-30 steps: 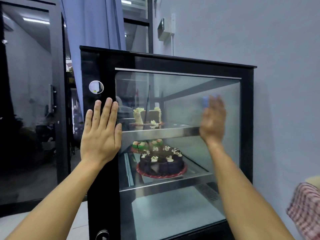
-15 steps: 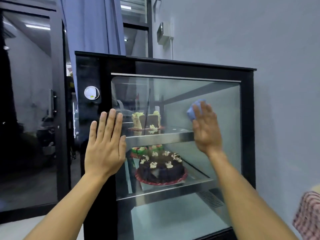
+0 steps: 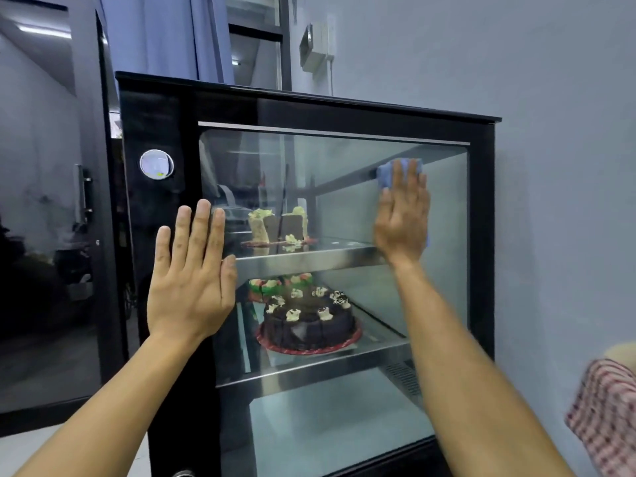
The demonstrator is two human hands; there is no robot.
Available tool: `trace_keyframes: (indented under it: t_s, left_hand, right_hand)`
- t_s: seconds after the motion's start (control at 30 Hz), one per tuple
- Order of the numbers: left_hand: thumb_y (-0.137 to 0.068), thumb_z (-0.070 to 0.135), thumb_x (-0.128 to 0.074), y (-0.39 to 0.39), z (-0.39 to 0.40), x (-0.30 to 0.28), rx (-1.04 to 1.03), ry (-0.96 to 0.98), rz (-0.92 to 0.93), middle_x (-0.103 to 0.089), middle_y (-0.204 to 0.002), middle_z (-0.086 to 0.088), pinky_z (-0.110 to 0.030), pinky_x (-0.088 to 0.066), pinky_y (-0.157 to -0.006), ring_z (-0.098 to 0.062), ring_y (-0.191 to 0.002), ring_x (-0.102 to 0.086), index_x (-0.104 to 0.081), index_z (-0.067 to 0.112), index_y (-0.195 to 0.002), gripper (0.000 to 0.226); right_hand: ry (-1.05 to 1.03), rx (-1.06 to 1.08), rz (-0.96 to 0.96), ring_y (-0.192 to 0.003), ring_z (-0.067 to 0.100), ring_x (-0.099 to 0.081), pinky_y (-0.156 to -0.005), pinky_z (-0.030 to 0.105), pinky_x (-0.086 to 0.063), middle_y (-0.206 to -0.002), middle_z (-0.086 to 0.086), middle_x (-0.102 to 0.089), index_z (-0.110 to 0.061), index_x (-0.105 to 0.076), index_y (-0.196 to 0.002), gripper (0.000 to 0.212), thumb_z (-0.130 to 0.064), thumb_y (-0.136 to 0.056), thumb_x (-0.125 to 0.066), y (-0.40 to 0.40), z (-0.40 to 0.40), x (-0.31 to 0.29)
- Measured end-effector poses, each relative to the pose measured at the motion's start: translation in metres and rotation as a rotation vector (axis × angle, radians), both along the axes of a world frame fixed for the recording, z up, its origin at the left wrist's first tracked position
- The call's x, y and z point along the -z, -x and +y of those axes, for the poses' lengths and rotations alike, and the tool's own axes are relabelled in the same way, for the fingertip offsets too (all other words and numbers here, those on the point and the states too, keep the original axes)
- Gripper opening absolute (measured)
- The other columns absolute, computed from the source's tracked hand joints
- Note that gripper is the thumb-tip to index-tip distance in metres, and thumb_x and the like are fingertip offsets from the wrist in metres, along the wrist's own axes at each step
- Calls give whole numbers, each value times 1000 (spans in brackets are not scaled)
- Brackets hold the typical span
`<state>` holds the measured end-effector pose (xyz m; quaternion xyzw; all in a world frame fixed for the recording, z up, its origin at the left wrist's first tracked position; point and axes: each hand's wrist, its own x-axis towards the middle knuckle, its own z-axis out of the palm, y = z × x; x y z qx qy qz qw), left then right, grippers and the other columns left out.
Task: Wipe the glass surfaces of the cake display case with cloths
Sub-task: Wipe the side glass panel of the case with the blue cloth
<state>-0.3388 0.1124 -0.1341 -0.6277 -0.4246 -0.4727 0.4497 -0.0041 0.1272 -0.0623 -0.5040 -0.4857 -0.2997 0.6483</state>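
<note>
Pressing flat with straight fingers, the right hand (image 3: 401, 218) is seen higher on the display case (image 3: 481, 235) glass than half a second ago, the blue cloth (image 3: 385, 175) pinned beneath near the upper right, while the open left hand (image 3: 191, 270) remains flat at the glass's left edge.
</note>
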Motion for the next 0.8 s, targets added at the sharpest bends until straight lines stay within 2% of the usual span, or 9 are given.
trace_keyframes:
  t_s: [0.07,0.17,0.3,0.33,0.37,0.47,0.53,0.63,0.8]
  left_hand:
    - [-107,36,-24,1,0,0,5,-6,-5,-3,-175,-10,-51,-4,-131,-30,-161,-1,-10,9,-166,67]
    - [-108,36,-24,0,1,0,1,-20,-11,-4,-175,-11,-53,-6,-130,-30,-161,-2,-11,9,-166,66]
    - [-108,36,-24,0,0,0,-6,-20,-11,-3,-175,-11,-53,-7,-130,-30,-161,-2,-10,9,-166,66]
    - [-108,37,-24,0,0,1,-6,-19,-11,-3,-175,-11,-53,-7,-130,-30,-161,-2,-10,9,-166,66]
    - [-108,37,-24,0,0,1,-1,-26,-10,-3,-175,-11,-52,-6,-131,-30,-161,-2,-10,9,-166,66]
    - [-108,36,-23,1,1,0,4,-35,-4,-3,-175,-11,-51,-4,-131,-30,-161,-2,-10,9,-166,66]
    - [-107,36,-24,0,1,2,20,-34,-1,-3,-174,-12,-51,-3,-131,-30,-161,-2,-10,9,-166,66]
    - [-107,36,-24,0,2,1,17,-40,0,-3,-174,-12,-52,-4,-131,-31,-161,-2,-10,8,-166,67]
    - [-108,35,-23,0,3,0,7,-36,-5,-3,-174,-13,-50,-2,-131,-30,-161,-1,-10,8,-166,65]
  right_hand:
    - [10,0,141,-160,23,-12,-130,44,-8,-172,4,-18,-21,-26,-163,59,-41,-109,-18,-46,-2,-2]
    - [34,5,427,-160,26,-9,-130,42,-6,-173,6,-14,-19,-20,-165,59,-37,-109,-16,-85,-6,35]
    - [145,-30,1042,-160,33,-5,-129,48,-5,-173,12,-6,-16,-12,-166,57,-29,-111,-17,-76,-13,80]
    - [155,-37,1091,-160,33,-3,-129,49,-4,-173,12,-4,-16,-11,-166,58,-31,-110,-16,-63,-13,73]
    - [142,-39,1022,-160,33,-3,-129,50,-4,-173,12,-4,-16,-11,-166,60,-33,-108,-14,-49,-11,61]
    - [102,-25,416,-160,20,2,-129,38,2,-174,2,-2,-25,-10,-165,56,-41,-111,-14,-31,-8,13]
    - [83,-32,268,-160,17,-1,-127,32,2,-174,-1,-5,-30,-13,-165,54,-44,-112,-16,-57,-10,-1]
    - [31,-24,463,-158,25,-17,-130,42,-9,-171,7,-21,-21,-27,-163,63,-50,-110,-10,-104,-10,21]
    - [89,27,852,-157,33,-16,-128,49,-13,-172,10,-16,-17,-19,-165,56,-34,-111,-14,-103,-17,108]
